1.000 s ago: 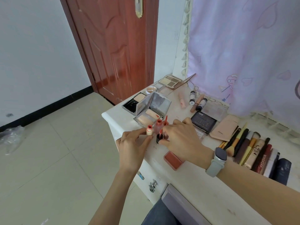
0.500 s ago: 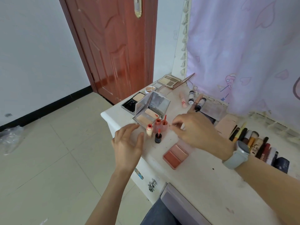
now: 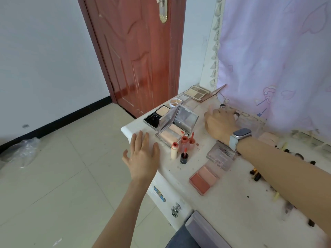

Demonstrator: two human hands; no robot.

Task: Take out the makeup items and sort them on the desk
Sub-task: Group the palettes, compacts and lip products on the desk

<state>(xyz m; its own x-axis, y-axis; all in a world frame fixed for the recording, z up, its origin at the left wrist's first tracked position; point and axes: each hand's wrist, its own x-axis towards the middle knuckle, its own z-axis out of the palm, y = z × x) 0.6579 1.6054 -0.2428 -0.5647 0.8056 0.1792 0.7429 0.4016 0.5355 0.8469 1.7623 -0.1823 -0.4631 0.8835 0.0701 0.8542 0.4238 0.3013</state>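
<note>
Four small lip bottles [image 3: 181, 146] have been let go and left standing upright — that group looks sorted. Left hand [image 3: 142, 156] is spread flat; right hand [image 3: 219, 122], blurred, has been moved to the far tubes [image 3: 236, 114] — grip cannot be told.

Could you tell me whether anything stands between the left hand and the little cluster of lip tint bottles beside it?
Nothing visible does. The left hand hovers open over the desk's near corner, and only bare desktop separates it from the lip tint bottles, which stand just beyond its thumb side.
</note>
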